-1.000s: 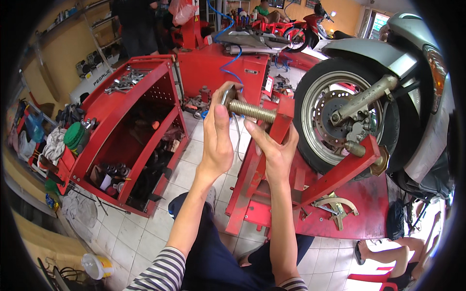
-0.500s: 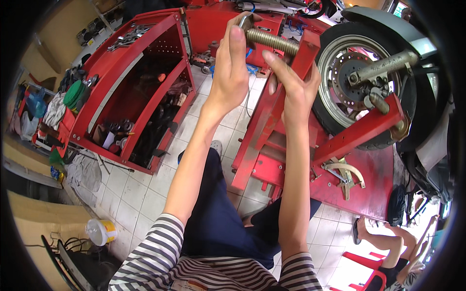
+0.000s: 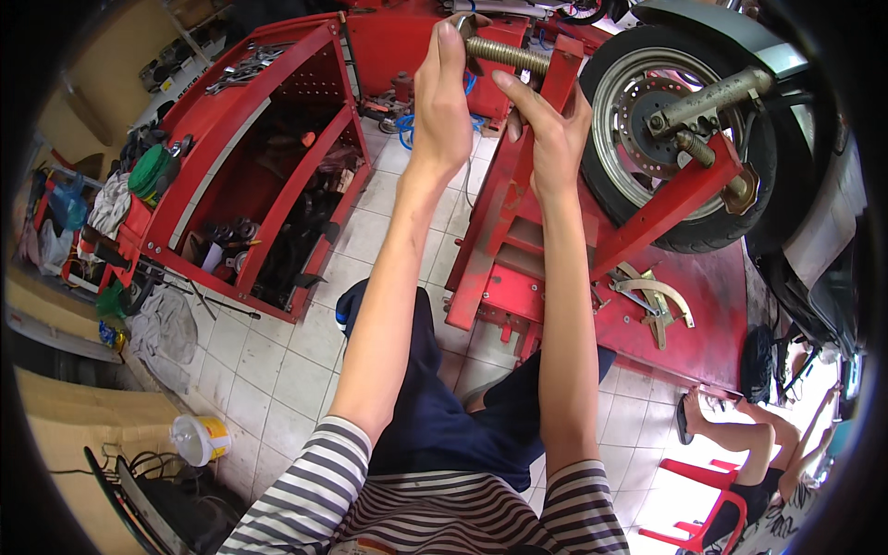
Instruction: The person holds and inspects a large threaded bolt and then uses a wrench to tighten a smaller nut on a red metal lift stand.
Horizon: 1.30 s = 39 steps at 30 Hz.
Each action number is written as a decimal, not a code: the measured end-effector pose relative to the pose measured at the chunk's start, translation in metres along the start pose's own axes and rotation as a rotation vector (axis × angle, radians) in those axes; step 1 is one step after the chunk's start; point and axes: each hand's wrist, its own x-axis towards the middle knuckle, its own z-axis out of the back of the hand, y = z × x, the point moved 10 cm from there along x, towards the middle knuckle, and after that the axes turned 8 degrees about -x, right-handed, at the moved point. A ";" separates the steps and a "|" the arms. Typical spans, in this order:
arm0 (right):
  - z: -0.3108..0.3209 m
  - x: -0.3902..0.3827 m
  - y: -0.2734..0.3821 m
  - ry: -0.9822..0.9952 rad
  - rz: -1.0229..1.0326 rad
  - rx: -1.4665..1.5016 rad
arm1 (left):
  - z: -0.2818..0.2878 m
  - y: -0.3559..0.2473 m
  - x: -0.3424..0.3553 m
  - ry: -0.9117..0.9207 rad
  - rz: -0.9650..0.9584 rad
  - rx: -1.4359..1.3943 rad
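Note:
My left hand (image 3: 441, 116) is raised at the end of a thick threaded screw (image 3: 507, 55), its fingers closed round the metal handle (image 3: 468, 26) there. The screw runs through the top of a red steel upright (image 3: 561, 74) of a wheel clamp. My right hand (image 3: 558, 139) grips that upright, thumb on the near side and the other fingers mostly hidden behind it. Just right of it stands a motorcycle wheel (image 3: 602, 190) with a drilled brake disc (image 3: 638, 143). The clamp's opposite red arm (image 3: 671, 203) carries a second screw (image 3: 696, 148) beside the wheel.
A red tool cart (image 3: 162, 227) with wrenches (image 3: 248, 69) on top stands at the left. Below the wheel, a metal bracket (image 3: 659, 305) lies on the red lift platform (image 3: 712, 324). A white bucket (image 3: 197, 440) is at lower left. Someone sits on a red chair (image 3: 731, 518) at lower right.
The whole view has shifted a little, with the clamp and wheel now slightly higher and further left. Both hands keep their places on the screw handle and the upright.

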 end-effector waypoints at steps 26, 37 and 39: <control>0.003 -0.002 -0.005 -0.028 -0.107 -0.079 | 0.006 0.007 0.016 -0.092 0.151 0.108; 0.007 0.000 -0.007 -0.013 -0.148 -0.119 | 0.001 0.016 0.019 -0.040 0.109 0.075; 0.007 -0.001 -0.008 -0.011 -0.149 -0.130 | 0.000 0.013 0.021 -0.022 0.111 0.072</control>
